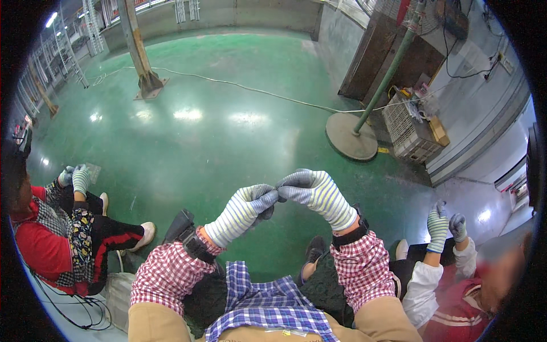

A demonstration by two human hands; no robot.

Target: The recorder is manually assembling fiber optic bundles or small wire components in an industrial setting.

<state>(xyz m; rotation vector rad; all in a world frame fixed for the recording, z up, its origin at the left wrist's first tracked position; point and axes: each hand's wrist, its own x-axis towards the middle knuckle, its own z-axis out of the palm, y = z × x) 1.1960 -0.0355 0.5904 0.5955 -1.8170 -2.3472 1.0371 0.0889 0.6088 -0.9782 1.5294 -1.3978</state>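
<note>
Both my hands are raised in front of me over the green floor, in striped knit gloves with grey coated fingers. My left hand (244,211) is closed, thumb and fingers pinched together. Right against it, fingertip to fingertip, my right hand (320,194) is closed in a pinch too. Whatever lies between the fingertips is hidden or too small to name. Red checked sleeve covers and dark wrist straps are on both forearms. A blue checked apron (273,316) covers my lap.
A person in red (43,251) sits at left, another (456,285) at right, both gloved. Ahead stand a rusty post (137,45), a pole on a round base (342,137) and a grey crate (407,128). A pale cable (245,87) crosses the green floor (188,148).
</note>
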